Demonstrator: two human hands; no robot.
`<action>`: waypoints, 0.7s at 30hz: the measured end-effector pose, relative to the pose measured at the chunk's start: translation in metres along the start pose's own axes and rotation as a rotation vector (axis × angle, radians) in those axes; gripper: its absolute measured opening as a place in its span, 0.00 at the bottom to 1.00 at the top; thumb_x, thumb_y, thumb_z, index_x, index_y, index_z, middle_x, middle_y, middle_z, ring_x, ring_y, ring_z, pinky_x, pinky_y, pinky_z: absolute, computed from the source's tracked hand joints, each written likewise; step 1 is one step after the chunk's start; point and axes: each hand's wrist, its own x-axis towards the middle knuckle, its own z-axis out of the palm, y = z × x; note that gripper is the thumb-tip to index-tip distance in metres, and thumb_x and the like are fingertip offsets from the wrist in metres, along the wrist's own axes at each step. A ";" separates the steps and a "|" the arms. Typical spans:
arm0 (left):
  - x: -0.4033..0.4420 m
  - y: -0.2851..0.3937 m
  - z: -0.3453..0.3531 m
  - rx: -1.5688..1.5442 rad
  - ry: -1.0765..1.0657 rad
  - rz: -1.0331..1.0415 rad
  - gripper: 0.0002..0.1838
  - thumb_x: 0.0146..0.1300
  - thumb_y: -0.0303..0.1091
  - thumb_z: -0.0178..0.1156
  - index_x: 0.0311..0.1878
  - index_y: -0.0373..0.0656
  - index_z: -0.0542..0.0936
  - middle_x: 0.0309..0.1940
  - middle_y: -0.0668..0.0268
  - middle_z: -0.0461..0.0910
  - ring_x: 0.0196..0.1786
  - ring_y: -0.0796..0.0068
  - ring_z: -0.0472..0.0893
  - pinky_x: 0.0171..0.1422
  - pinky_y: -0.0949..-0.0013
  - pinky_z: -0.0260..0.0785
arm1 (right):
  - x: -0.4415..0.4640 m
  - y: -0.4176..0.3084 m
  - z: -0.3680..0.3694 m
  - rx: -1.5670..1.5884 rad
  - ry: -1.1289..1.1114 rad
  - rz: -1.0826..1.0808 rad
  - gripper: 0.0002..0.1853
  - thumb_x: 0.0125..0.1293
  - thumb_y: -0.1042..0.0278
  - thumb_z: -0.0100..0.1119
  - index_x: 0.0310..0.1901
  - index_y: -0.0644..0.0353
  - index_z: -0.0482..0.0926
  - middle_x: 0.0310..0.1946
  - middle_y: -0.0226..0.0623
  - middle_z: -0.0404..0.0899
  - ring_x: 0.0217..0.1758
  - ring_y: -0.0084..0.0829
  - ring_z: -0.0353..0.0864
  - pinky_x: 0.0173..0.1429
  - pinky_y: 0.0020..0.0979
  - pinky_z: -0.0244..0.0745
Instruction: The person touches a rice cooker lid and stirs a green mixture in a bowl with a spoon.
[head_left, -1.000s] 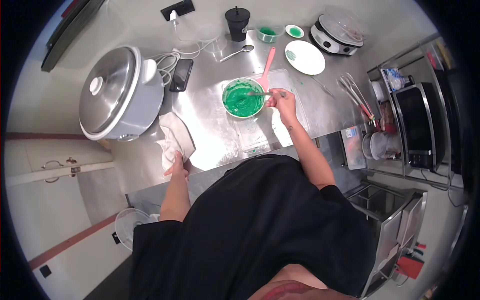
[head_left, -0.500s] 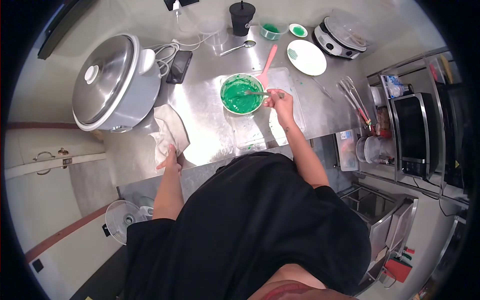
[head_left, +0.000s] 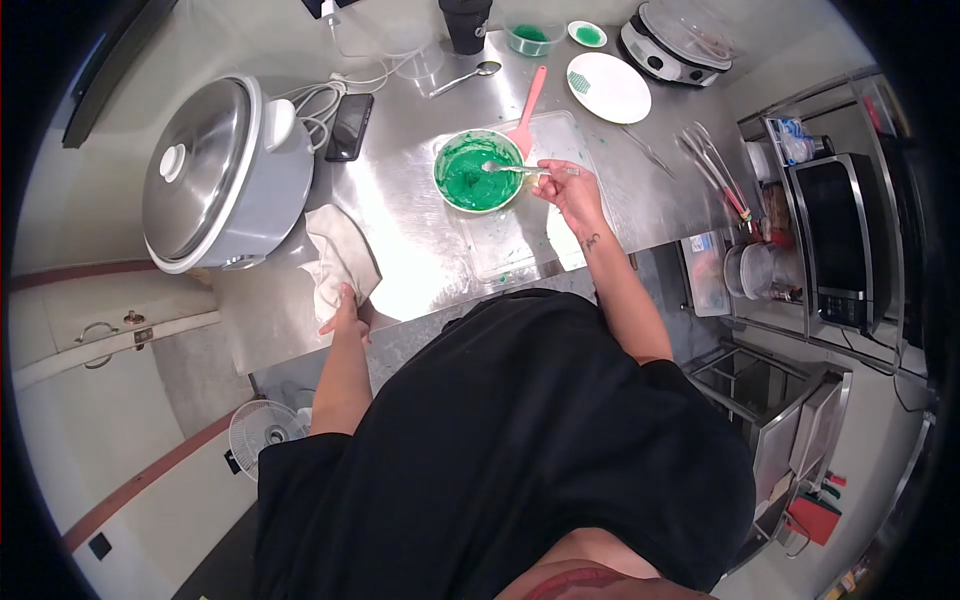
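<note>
My right hand [head_left: 570, 195] pinches the handle of a metal spoon [head_left: 525, 169], whose tip is in a bowl [head_left: 437, 187] of thick green mixture [head_left: 468, 190]. Green smears coat the bowl's inner wall. Under the bowl lies a clear tray or mat [head_left: 500, 255] with green specks. A pink spatula [head_left: 533, 100] rests just behind the bowl, its blade close to the rim. At the table's front edge, my left hand [head_left: 346, 318] has its fingers closed on the lower end of a crumpled beige cloth [head_left: 340, 250].
A large lidded cooker [head_left: 215, 170] stands on the left, beside a phone [head_left: 349, 128]. Behind are a spoon [head_left: 465, 80], a black cup [head_left: 466, 25], a tub of green [head_left: 530, 45] and a white plate [head_left: 610, 88]. Tongs [head_left: 715, 170] lie on the right.
The spoon has shifted slightly within the green mixture, and my right hand has turned, its fingers more spread around the handle. My left hand stays at the cloth. The whole view has tilted a little.
</note>
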 end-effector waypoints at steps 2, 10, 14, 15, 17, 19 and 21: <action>-0.001 -0.001 0.000 -0.001 0.003 -0.002 0.84 0.38 0.69 0.73 0.62 0.51 0.04 0.77 0.54 0.40 0.75 0.36 0.46 0.71 0.27 0.27 | 0.002 0.003 0.003 -0.132 -0.015 -0.096 0.11 0.69 0.77 0.50 0.48 0.77 0.74 0.24 0.35 0.75 0.23 0.21 0.72 0.38 0.30 0.82; 0.001 0.001 0.001 0.047 -0.066 0.009 0.79 0.46 0.71 0.66 0.61 0.49 0.03 0.79 0.64 0.40 0.76 0.39 0.40 0.68 0.23 0.24 | 0.023 0.050 0.009 -0.376 0.111 -0.093 0.18 0.62 0.70 0.64 0.47 0.76 0.75 0.25 0.33 0.78 0.22 0.21 0.77 0.24 0.24 0.78; 0.006 0.000 0.000 0.022 -0.070 0.013 0.80 0.46 0.71 0.66 0.60 0.47 0.02 0.78 0.64 0.41 0.76 0.40 0.41 0.68 0.23 0.23 | 0.026 0.061 0.004 -0.470 0.127 0.012 0.14 0.61 0.75 0.58 0.46 0.76 0.75 0.27 0.39 0.79 0.24 0.26 0.81 0.25 0.27 0.80; 0.009 0.001 -0.001 0.029 -0.094 0.024 0.81 0.45 0.70 0.67 0.59 0.47 0.02 0.78 0.62 0.42 0.76 0.40 0.42 0.68 0.23 0.23 | 0.027 0.063 0.003 -0.476 0.126 0.020 0.14 0.61 0.75 0.58 0.46 0.76 0.75 0.27 0.39 0.79 0.24 0.26 0.81 0.25 0.27 0.80; 0.009 0.000 0.001 0.032 -0.116 0.028 0.82 0.44 0.70 0.69 0.59 0.46 0.01 0.78 0.61 0.43 0.76 0.40 0.43 0.68 0.23 0.23 | 0.032 0.062 0.007 -0.518 0.130 0.006 0.12 0.61 0.75 0.56 0.43 0.76 0.77 0.29 0.42 0.81 0.24 0.28 0.82 0.26 0.29 0.81; 0.002 0.001 0.001 0.019 -0.042 0.016 0.83 0.42 0.69 0.71 0.60 0.46 0.02 0.78 0.58 0.43 0.75 0.40 0.46 0.69 0.24 0.24 | 0.034 0.065 0.009 -0.535 0.127 0.006 0.12 0.58 0.76 0.55 0.41 0.76 0.78 0.29 0.45 0.83 0.22 0.30 0.83 0.27 0.29 0.82; 0.003 0.001 0.000 -0.002 -0.068 0.026 0.83 0.41 0.68 0.72 0.60 0.46 0.02 0.78 0.56 0.42 0.75 0.39 0.46 0.69 0.24 0.24 | 0.034 0.066 0.010 -0.643 0.137 -0.082 0.14 0.57 0.76 0.56 0.43 0.77 0.78 0.25 0.44 0.83 0.21 0.32 0.84 0.27 0.29 0.82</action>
